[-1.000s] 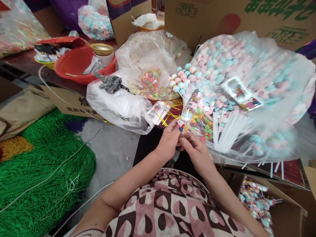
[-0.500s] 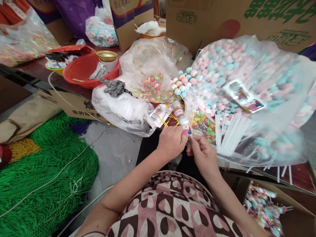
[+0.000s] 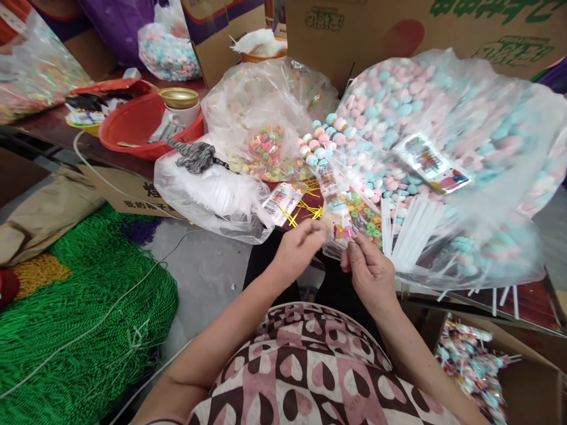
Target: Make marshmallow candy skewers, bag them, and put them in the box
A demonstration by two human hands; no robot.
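Since the previous frame, the left hand (image 3: 301, 247) has come off the clear printed plastic packet (image 3: 333, 198) and sits just beside it, fingers half curled; whether it pinches anything small I cannot tell. Thumb and fingers of the right hand (image 3: 370, 267) grip the packet's near end, above the table's edge. Candies look already inside, but no thin yellow tie strips (image 3: 315, 211) show around that end. Finished-looking wrapped candy sticks (image 3: 472, 366) fill part of an open brown cardboard carton (image 3: 527, 378).

"我的箱子" on low box (image 3: 127, 192); tall carton (image 3: 367, 41): green lettering (image 3: 496, 8) (cropped) illegible.
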